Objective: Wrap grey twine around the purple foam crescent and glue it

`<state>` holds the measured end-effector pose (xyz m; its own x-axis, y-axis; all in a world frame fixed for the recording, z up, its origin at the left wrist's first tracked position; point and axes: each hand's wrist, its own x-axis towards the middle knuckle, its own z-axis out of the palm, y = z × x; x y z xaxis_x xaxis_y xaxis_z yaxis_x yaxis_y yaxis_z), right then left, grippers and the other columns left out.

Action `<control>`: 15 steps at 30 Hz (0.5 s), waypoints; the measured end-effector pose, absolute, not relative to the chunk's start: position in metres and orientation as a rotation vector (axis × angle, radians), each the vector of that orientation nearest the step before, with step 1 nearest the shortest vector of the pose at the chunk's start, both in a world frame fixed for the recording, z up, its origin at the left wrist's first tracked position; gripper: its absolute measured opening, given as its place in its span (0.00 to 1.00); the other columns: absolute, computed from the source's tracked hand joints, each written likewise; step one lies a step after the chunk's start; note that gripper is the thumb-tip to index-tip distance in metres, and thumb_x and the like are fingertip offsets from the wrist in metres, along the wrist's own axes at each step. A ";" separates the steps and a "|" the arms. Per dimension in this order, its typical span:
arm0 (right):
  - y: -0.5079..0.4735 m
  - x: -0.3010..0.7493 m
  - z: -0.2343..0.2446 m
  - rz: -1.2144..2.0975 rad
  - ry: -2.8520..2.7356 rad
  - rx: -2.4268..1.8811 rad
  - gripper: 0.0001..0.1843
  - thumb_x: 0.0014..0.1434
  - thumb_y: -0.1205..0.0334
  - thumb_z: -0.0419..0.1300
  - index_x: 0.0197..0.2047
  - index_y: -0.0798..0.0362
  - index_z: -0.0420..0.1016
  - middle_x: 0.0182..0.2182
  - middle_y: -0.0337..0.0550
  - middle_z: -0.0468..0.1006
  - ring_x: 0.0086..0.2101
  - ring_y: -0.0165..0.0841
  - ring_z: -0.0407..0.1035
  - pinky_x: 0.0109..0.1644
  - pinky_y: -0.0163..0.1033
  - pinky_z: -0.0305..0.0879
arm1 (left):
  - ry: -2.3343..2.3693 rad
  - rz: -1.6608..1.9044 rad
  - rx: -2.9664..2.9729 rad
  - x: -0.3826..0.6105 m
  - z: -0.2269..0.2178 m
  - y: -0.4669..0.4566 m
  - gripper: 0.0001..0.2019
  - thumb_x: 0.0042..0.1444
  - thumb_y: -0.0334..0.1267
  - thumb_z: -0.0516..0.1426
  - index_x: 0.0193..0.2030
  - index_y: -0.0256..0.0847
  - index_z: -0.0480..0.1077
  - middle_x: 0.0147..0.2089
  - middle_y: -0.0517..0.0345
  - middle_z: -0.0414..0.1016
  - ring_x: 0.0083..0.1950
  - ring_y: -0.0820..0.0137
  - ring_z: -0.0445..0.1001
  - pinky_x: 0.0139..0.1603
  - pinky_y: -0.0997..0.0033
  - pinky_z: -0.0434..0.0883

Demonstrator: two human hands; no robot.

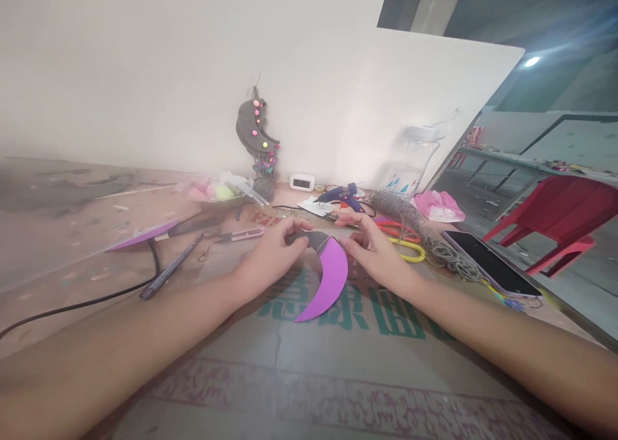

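Observation:
A purple crescent-shaped piece (329, 279) lies on the flattened cardboard (309, 350) in front of me, its upper end wrapped in grey cord. My left hand (273, 254) pinches that wrapped upper end from the left, fingers closed on it. My right hand (369, 245) holds the same end from the right, fingers curled against the crescent's outer edge. A pile of grey cord (420, 224) trails off to the right of my right hand.
A blue glue gun (340, 195), scissors with red and yellow handles (405, 239), a phone (490, 269), small snips (239, 235), another purple piece (140, 235), a black cable (96, 298), a finished moon decoration (255, 131) on the wall, a clear jar (410, 160), a red chair (560, 218).

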<state>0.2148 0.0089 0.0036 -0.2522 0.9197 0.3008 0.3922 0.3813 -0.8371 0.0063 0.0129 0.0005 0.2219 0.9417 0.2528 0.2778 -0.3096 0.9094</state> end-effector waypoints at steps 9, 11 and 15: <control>0.012 0.216 0.019 0.658 -2.040 -1.247 0.14 0.60 0.55 0.53 0.33 0.54 0.77 0.30 0.40 0.78 0.31 0.32 0.69 0.36 0.36 0.63 | 1.143 1.101 1.811 0.006 0.001 0.012 0.15 0.56 0.43 0.53 0.48 0.40 0.70 0.42 0.56 0.75 0.42 0.67 0.72 0.43 0.68 0.67; 0.011 0.219 0.029 0.573 -2.055 -1.261 0.15 0.60 0.54 0.53 0.34 0.53 0.77 0.27 0.39 0.76 0.29 0.31 0.68 0.33 0.36 0.62 | 1.166 1.109 1.802 0.006 0.003 0.012 0.15 0.56 0.43 0.53 0.47 0.40 0.70 0.40 0.56 0.75 0.41 0.67 0.72 0.42 0.68 0.67; 0.009 0.237 0.064 0.537 -2.307 -1.432 0.14 0.57 0.51 0.55 0.33 0.51 0.77 0.22 0.37 0.72 0.23 0.30 0.64 0.28 0.35 0.58 | 1.246 1.135 1.659 0.004 0.003 0.015 0.18 0.54 0.43 0.55 0.51 0.40 0.70 0.38 0.56 0.74 0.37 0.69 0.70 0.35 0.71 0.66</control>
